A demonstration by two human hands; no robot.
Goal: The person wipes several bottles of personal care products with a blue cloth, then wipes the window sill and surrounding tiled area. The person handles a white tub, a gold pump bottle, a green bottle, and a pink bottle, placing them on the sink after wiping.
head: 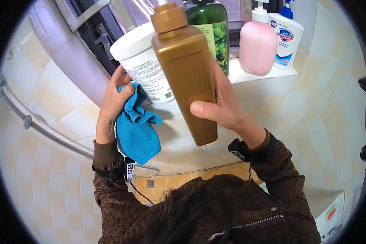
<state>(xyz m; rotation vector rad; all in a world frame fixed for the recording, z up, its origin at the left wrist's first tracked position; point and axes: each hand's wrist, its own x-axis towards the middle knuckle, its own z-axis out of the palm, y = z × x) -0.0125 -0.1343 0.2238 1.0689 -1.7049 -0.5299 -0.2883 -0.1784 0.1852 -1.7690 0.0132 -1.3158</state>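
Note:
My right hand (222, 103) grips a gold pump bottle (190, 82) around its lower body, thumb across the front face, and the bottle leans to the left. A blue cloth (138, 134) hangs from my left hand (116, 94), pinched under the thumb. The fingers of that hand reach behind a large white tub (146, 70) with a lid, at its left side; whether they bear its weight I cannot tell. The gold bottle covers the tub's right edge. Behind the gold bottle stands a green pump bottle (224, 39) with a fruit label, partly hidden.
A pink pump bottle (258, 45) and a white Safeguard bottle (288, 42) stand on the tiled window ledge (244, 77) at the right. Behind the ledge is a dark window frame with a handle (105, 44). A metal rail (53, 135) runs along the left wall. A drain (151, 184) lies in the floor.

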